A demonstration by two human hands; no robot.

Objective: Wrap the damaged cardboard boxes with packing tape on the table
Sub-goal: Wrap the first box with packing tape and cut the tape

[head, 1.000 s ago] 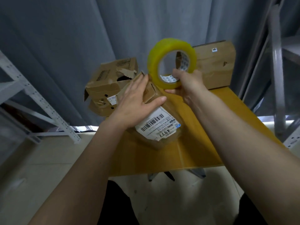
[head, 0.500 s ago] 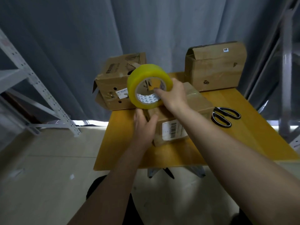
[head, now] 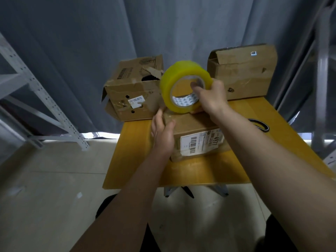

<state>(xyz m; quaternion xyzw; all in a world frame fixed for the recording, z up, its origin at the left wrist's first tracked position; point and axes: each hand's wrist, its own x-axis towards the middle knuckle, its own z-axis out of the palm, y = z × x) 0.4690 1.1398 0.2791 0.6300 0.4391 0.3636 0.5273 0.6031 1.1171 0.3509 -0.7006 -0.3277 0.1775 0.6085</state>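
The right hand's fingers (head: 195, 86) curl through the core of the roll of tape (head: 183, 88), and the thumb shows under the roll's lower edge, so the right hand (head: 211, 98) grips the roll from the inside. The roll is yellowish and stands on edge, its open face turned toward the camera, its lower rim just over the far left top corner of the near box (head: 196, 132). Whether it rests on the cardboard or only hovers is hard to tell. A shiny strip of tape lies on that corner under the roll.

The left hand's fingers (head: 158, 118) are straight and close together, laid flat against the left end of the near box, with the thumb (head: 171, 124) pressed on the top edge. The left hand (head: 162, 133) steadies the box without curling round it.

Both forearms are bare and reach forward from the bottom of the view, the right one crossing over the near box from the right.

The near box lies on the yellow table (head: 209, 171), a white shipping label (head: 201, 143) with a barcode on its front side. Behind it on the left stands a torn box (head: 132, 91) with a ripped top flap and holes in its front. At the back right stands a taller box (head: 243, 71) with an open side flap. A pair of scissors (head: 260, 124) with black handles lies on the table to the right, partly hidden by the right arm. A grey curtain (head: 81, 42) hangs behind the table, and a metal shelf frame (head: 45, 100) stands at the left.
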